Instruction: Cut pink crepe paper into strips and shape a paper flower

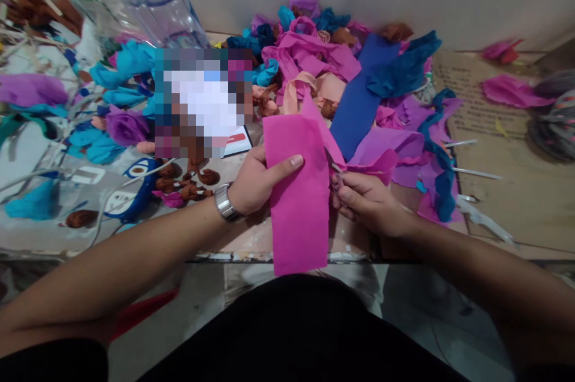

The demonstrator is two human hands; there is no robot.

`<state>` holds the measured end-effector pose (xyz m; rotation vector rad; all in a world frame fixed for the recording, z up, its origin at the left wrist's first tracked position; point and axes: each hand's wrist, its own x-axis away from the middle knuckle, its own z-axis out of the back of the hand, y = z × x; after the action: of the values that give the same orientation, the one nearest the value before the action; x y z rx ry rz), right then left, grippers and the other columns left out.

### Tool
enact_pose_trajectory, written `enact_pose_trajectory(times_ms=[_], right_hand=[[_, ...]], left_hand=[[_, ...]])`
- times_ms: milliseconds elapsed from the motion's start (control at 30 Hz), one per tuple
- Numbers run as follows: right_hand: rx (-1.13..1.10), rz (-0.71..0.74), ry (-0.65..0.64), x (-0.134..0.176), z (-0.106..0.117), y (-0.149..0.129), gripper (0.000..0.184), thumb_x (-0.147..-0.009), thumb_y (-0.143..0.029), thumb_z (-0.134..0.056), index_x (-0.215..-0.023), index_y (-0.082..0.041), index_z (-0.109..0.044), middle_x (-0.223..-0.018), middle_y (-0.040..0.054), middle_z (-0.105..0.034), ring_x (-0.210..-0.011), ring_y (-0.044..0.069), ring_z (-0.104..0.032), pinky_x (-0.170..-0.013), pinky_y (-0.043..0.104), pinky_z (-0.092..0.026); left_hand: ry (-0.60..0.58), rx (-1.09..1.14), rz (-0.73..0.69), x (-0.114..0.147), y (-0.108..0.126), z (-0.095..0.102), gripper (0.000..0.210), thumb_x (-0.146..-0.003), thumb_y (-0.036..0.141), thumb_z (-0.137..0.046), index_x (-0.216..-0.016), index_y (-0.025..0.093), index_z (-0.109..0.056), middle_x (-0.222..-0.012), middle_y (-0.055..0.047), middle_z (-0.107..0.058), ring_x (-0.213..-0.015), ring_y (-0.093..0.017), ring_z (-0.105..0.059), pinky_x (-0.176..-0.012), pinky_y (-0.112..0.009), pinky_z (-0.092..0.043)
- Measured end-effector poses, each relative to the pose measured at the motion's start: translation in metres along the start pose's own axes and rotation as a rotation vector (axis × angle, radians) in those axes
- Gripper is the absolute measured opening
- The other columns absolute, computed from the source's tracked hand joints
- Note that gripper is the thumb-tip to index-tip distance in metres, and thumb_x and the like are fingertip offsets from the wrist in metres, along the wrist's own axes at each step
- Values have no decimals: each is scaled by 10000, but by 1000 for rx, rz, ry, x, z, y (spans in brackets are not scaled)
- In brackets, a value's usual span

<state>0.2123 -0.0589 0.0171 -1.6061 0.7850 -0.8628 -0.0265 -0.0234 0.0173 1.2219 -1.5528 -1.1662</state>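
A long pink crepe paper sheet (299, 214) hangs upright over the table's front edge. My left hand (256, 181) grips its left side, thumb flat on the front and fingers behind. At the sheet's right edge, my right hand (366, 199) is closed around what looks like a small pair of scissors (336, 181), mostly hidden by the fingers. A narrow pink strip (324, 130) slants along the sheet's upper right edge, close to the scissors.
Behind my hands lie crumpled pink paper (309, 55), a blue paper strip (359, 106) and purple paper (381, 145). A clear bottle (162, 8) stands at back left, near a blurred-out device. Cables and a blue-and-white power strip (132, 187) lie left; cardboard (498, 178) is right.
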Motion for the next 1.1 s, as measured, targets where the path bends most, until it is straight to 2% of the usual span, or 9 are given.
enact_pose_trajectory(times_ms=[667,833,900,1000,1067,1100], right_hand=[[-88,-1,-31,-2,0,0,340,-1012,-461,-672,-859,-174,-573,-694,-47,-474,-535,61,-364,-466,204,-263],[-60,10,-30,-1,0,-2,350,-1020,-467,-659,-851,-172,-575,-700,-45,-479,-533,58,-372,-471,205,-271],[-42,9,-23,-1,1,-2,361,-1020,-474,-656,-842,-171,-572,-705,-42,-485,-535,59,-381,-473,207,-276],[-20,13,-12,-1,2,-1,355,-1017,-479,-659,-859,-172,-576,-718,-40,-487,-545,62,-383,-480,210,-281],[-3,22,-10,-1,3,0,338,-1016,-476,-661,-884,-174,-582,-728,-40,-487,-560,66,-385,-494,213,-292],[10,27,-9,-1,3,0,330,-1017,-474,-660,-898,-175,-586,-733,-39,-486,-570,70,-389,-503,215,-299]], left_hand=[[-10,-4,6,0,-5,3,378,-752,516,-898,-840,179,-750,-834,-60,-759,-648,-163,-685,-587,-286,-601],[-14,-41,-18,0,-6,4,388,-770,531,-881,-886,191,-734,-880,-55,-760,-702,-170,-693,-642,-299,-608],[8,-77,-89,-2,-3,4,446,-766,553,-880,-1009,213,-722,-970,-55,-761,-801,-188,-711,-716,-312,-617],[56,-161,-285,-9,5,3,680,-710,600,-908,-1236,253,-650,-1245,-89,-709,-1117,-260,-694,-914,-361,-605],[76,-206,-404,-14,12,3,760,-666,621,-930,-1263,263,-623,-1369,-110,-642,-1326,-309,-601,-1033,-398,-562],[79,-220,-447,-15,14,3,767,-656,621,-936,-1258,268,-620,-1376,-111,-632,-1366,-316,-572,-1059,-407,-547]])
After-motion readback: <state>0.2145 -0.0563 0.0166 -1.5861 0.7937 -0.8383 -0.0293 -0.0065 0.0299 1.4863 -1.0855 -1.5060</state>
